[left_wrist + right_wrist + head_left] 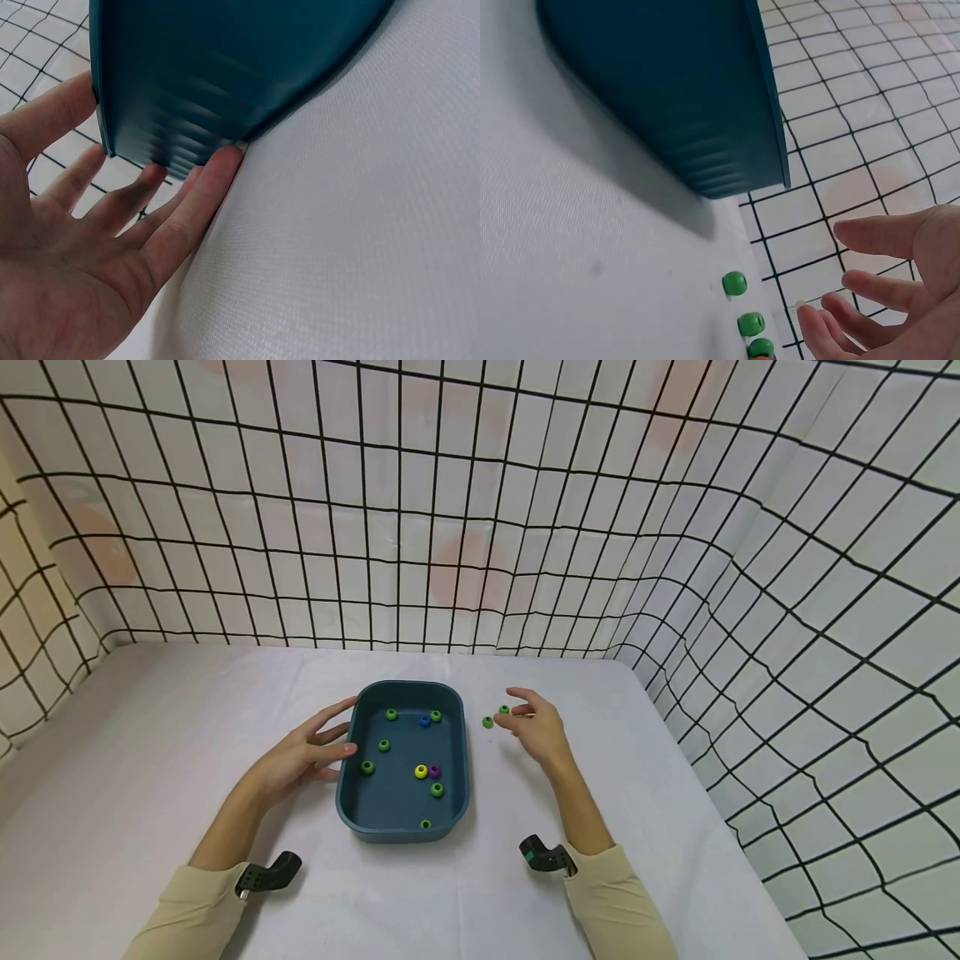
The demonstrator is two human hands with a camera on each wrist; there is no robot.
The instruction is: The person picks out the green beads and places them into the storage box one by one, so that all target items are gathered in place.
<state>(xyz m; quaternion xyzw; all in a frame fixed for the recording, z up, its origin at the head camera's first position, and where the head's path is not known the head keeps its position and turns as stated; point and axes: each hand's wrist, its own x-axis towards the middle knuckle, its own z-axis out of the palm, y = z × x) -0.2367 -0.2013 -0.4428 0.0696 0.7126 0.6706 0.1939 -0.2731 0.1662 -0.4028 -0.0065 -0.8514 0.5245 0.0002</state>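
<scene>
A dark blue rectangular tray (402, 832) stands on the white tabletop. Inside it lie several green beads (437, 790), a blue bead (425, 722), a yellow bead (422, 772) and a purple bead (435, 772). My left hand (296, 760) rests against the tray's left side; in the left wrist view its extended fingers (180, 225) touch the outer wall. Right of the tray, my right hand (536, 727) hovers with spread, slightly bent fingers beside loose green beads (487, 722). The right wrist view shows green beads (735, 283) apart from the fingertips, plus a partly cut-off orange bead (760, 358).
White cloth (480, 893) covers the table. A white backing with black grid netting (397, 560) rises along the back and right side. Each sleeve cuff carries a black wrist device, one on the left (270, 872) and one on the right (546, 854).
</scene>
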